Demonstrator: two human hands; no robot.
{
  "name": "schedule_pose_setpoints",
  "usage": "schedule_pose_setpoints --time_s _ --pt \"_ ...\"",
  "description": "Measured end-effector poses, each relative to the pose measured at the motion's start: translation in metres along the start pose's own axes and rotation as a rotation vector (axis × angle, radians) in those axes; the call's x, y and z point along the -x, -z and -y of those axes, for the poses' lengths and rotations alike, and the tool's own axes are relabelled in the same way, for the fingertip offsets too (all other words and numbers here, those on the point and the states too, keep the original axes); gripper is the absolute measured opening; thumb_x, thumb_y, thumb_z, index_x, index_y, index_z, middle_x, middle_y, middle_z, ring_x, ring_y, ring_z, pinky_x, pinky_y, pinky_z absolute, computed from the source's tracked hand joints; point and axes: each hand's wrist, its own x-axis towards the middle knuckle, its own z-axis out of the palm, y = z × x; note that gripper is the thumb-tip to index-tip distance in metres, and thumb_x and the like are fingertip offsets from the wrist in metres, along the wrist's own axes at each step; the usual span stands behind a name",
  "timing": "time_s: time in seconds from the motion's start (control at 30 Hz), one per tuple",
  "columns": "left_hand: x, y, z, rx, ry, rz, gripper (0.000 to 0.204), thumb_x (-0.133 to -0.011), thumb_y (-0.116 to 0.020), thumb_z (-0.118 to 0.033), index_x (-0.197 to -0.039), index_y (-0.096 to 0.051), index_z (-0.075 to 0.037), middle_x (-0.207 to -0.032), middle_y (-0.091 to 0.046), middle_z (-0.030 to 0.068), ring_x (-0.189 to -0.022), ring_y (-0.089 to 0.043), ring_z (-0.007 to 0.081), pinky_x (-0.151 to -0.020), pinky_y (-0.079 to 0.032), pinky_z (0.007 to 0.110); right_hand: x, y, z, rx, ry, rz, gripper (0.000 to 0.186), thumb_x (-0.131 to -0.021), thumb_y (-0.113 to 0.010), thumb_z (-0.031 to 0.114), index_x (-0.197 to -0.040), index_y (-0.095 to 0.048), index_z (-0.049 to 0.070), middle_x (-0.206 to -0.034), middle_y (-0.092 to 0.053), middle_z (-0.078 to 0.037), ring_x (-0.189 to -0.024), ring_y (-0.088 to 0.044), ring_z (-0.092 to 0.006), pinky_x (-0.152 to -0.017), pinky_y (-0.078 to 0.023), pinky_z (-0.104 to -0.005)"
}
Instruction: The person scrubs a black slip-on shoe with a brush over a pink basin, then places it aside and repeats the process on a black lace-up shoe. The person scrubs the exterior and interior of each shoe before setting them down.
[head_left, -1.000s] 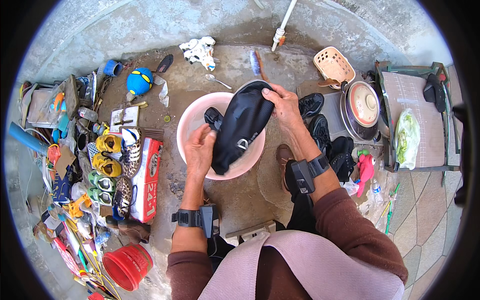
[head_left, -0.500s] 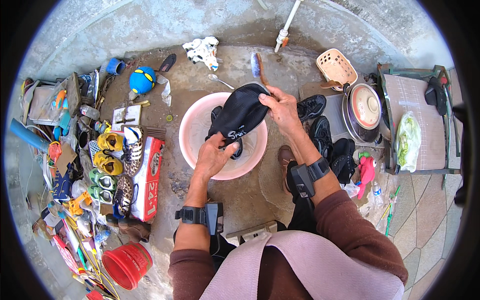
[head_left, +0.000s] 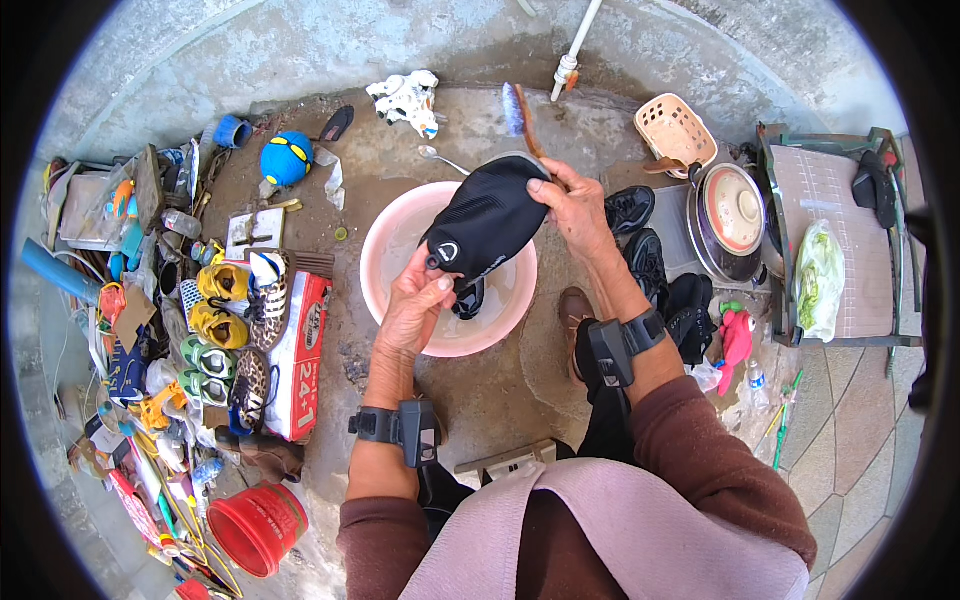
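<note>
A soft black shoe (head_left: 490,215) with pale lettering and a round white mark is stretched between my two hands above a pink basin (head_left: 375,285). My left hand (head_left: 412,308) pinches its near left end, where a small loop sticks out. At the far right end, my right hand (head_left: 578,215) grips it, thumb on top and fingers underneath. Water stands in the basin, and another black shoe (head_left: 468,301) lies in it, partly hidden by the held one. Beyond my right hand lies a brush (head_left: 522,120) with a wooden handle. A spoon (head_left: 440,157) rests behind the basin.
Several dark shoes (head_left: 645,265) stand right of the basin, near a lidded pot (head_left: 733,205) and a peach basket (head_left: 676,130). At left are a red-and-white box (head_left: 300,355), several small shoes (head_left: 218,323), a blue ball (head_left: 287,158) and a red bucket (head_left: 258,530).
The shoe has been turned in my hands, so a round white mark now faces up and the lettering has shifted toward the lower edge. My left hand has rolled and risen slightly.
</note>
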Motion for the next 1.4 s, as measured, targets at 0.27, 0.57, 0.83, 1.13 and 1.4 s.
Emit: schedule_pose_setpoints --time_s 0.27,0.57,0.83,1.13,1.4 --pt "0.004 -0.014 0.023 0.349 0.228 -0.19 0.028 -0.081 -0.062 -0.012 -0.107 -0.053 -0.007 -0.091 -0.06 0.0037 -0.075 -0.056 0.0143 -0.056 -0.042 0.025 -0.005 -0.002 -0.009 -0.036 0.031 -0.044 0.031 -0.076 -0.063 0.007 -0.104 -0.059 -0.006 -0.082 -0.061 -0.003 -0.071 -0.055 -0.0077 -0.066 -0.045 -0.0197" --pt "0.016 -0.057 0.036 0.751 0.263 -0.204 0.022 -0.085 -0.06 -0.028 -0.094 -0.053 -0.009 -0.078 -0.055 -0.0003 -0.063 -0.047 0.009 -0.051 -0.037 0.025 -0.01 0.004 -0.012 0.087 0.051 -0.071 0.027 -0.076 -0.064 0.01 -0.1 -0.062 -0.003 -0.079 -0.062 -0.002 -0.07 -0.054 -0.0074 -0.064 -0.045 -0.0196" --pt "0.007 -0.041 0.011 -0.232 0.207 -0.341 0.01 -0.085 -0.06 -0.022 -0.083 -0.058 -0.012 -0.071 -0.059 -0.0022 -0.053 -0.05 0.0065 -0.044 -0.038 0.023 -0.007 0.004 -0.007 -0.084 -0.153 0.03 0.031 -0.078 -0.059 0.008 -0.105 -0.058 -0.007 -0.082 -0.062 -0.005 -0.069 -0.055 -0.0092 -0.059 -0.044 -0.0203" --pt "0.007 -0.013 -0.025 -0.765 0.121 -0.227 0.022 -0.086 -0.056 -0.025 -0.073 -0.059 -0.007 -0.065 -0.053 -0.0059 -0.056 -0.044 0.002 -0.051 -0.036 0.019 -0.004 -0.006 -0.006 -0.047 -0.049 0.076 0.028 -0.078 -0.062 0.013 -0.104 -0.062 0.002 -0.067 -0.052 0.003 -0.049 -0.04 -0.0036 -0.043 -0.031 -0.018" --pt "0.007 -0.009 -0.018 -0.445 -0.139 -0.119 0.024 -0.086 -0.056 -0.022 -0.095 -0.058 0.0 -0.089 -0.057 0.0014 -0.083 -0.051 0.0109 -0.075 -0.04 0.026 -0.007 -0.004 0.012 0.152 0.106 0.124 0.038 -0.076 -0.064 0.011 -0.109 -0.056 -0.005 -0.084 -0.061 -0.003 -0.074 -0.055 -0.0086 -0.067 -0.045 -0.0207"
